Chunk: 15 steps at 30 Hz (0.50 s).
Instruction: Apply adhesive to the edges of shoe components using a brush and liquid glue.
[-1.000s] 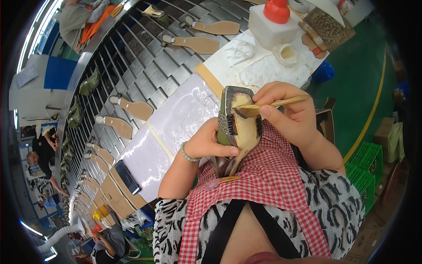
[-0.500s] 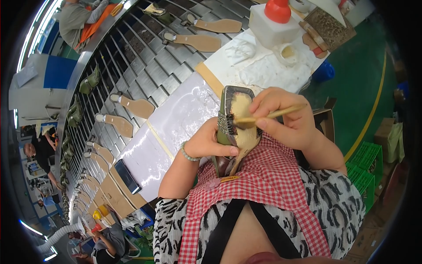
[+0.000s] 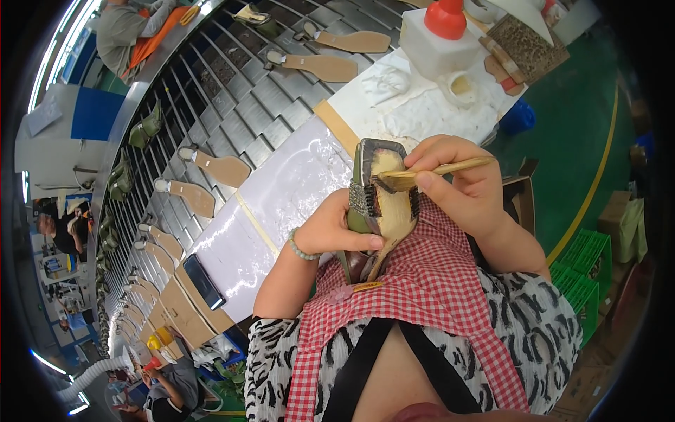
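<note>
In the head view, the left hand point(image 3: 334, 224) is gripping a green shoe point(image 3: 394, 211) in front of the checked apron point(image 3: 439, 257), with the sole side facing up and the squared toe pointing away from the body. Its thumb is lying across the narrow waist of the shoe. The right hand point(image 3: 460, 186) is pinching a wooden-handled brush point(image 3: 402, 180) between thumb and fingers, and the brush head is resting on the cream underside toward the toe. Doing this well is probably calling for light, even strokes that are reaching the edges without straying onto the green upper, while the left hand is bracing the shoe and leaving its thumb out of the brush's path. A thinly loaded brush is likely serving better than a dripping one.

The left fingers are mostly hiding behind the shoe, and the heel end is blending into the apron folds. The bristle tips are sitting in dark shading, so whether they are carrying any liquid is something I cannot tell
</note>
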Motion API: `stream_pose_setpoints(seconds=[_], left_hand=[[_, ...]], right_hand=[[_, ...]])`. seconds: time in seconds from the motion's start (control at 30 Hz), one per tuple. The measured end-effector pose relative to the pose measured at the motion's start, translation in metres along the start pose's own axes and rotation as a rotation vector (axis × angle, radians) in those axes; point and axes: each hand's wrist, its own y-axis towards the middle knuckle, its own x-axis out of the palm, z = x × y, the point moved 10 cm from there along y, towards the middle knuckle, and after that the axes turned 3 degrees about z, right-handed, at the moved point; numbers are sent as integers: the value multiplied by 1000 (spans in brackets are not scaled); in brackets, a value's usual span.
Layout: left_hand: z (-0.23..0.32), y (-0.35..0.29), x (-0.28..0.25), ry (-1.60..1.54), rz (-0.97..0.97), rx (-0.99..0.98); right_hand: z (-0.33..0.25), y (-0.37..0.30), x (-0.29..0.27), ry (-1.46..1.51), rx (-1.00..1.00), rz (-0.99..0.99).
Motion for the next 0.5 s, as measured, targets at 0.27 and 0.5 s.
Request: stream_pose_setpoints(seconds=[0.27, 0.5], left_hand=[[0, -3, 1, -16, 11, 4], [0, -4, -1, -8, 7, 38]], right_hand=[[-13, -2, -4, -115, -119, 41], [-17, -9, 18, -94, -140, -209]])
